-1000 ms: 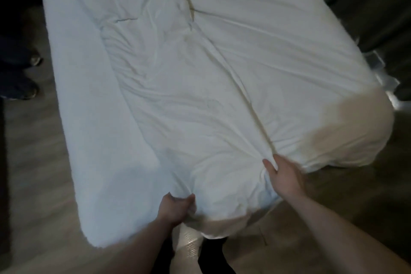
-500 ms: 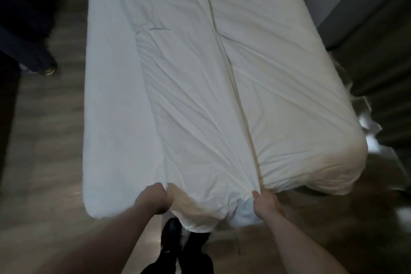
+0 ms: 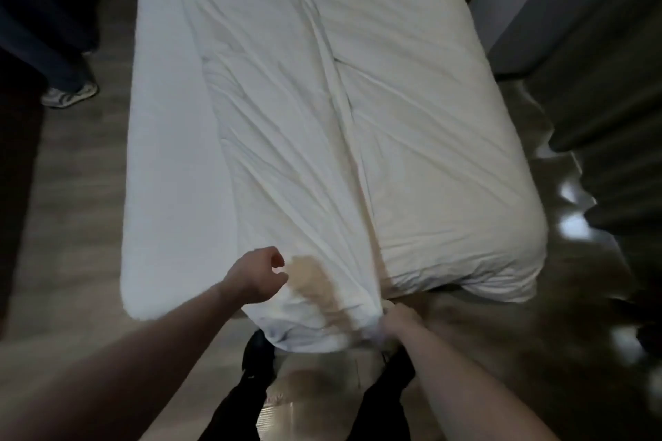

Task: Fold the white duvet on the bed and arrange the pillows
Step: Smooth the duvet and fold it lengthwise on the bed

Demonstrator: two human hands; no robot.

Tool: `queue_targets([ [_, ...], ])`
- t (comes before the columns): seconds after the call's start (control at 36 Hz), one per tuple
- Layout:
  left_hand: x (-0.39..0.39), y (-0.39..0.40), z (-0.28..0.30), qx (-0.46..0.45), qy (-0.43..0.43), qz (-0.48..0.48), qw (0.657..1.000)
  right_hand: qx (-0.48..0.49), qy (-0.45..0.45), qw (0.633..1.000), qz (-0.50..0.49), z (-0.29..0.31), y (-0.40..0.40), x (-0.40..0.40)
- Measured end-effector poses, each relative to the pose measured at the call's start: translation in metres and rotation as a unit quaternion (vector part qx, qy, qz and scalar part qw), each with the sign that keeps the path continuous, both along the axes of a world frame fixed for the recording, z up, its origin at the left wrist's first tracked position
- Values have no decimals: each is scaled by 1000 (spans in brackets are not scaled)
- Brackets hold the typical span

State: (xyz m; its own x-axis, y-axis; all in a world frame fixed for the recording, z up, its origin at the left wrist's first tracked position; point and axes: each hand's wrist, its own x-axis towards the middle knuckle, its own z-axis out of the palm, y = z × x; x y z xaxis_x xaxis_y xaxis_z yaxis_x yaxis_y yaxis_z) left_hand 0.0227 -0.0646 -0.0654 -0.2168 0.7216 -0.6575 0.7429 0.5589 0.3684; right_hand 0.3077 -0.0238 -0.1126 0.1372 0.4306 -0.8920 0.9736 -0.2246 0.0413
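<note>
Head view, right hand (image 3: 399,324) grips duvet (image 3: 304,140) edge, left hand (image 3: 256,277) loose above.

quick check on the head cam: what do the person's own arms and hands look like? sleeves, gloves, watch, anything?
Both forearms are bare up to the frame edge, with no sleeves in view. The left hand and right hand have no gloves. No watch, ring or bracelet can be made out, though the picture is dim and slightly blurred, so small items could be missed.
</note>
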Motion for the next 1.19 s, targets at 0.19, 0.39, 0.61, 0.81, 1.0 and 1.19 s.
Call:
queue_targets([
  [0.19,114,39,25,-1,22,-5,1000,43,131,990,9,54,34,82],
  [0.39,217,70,69,41,-27,-7,999,138,170,975,-23,116,95,197],
  [0.61,286,126,86,89,-43,4,995,184,147,969,-74,137,168,289],
  [0.81,347,191,77,41,-56,-83,994,200,134,963,-120,144,213,345],
  [1.0,416,258,78,49,-61,-145,986,204,130,963,-116,146,256,394],
  [1.19,510,305,54,14,-67,-152,986,170,127,974,-84,131,307,459],
])
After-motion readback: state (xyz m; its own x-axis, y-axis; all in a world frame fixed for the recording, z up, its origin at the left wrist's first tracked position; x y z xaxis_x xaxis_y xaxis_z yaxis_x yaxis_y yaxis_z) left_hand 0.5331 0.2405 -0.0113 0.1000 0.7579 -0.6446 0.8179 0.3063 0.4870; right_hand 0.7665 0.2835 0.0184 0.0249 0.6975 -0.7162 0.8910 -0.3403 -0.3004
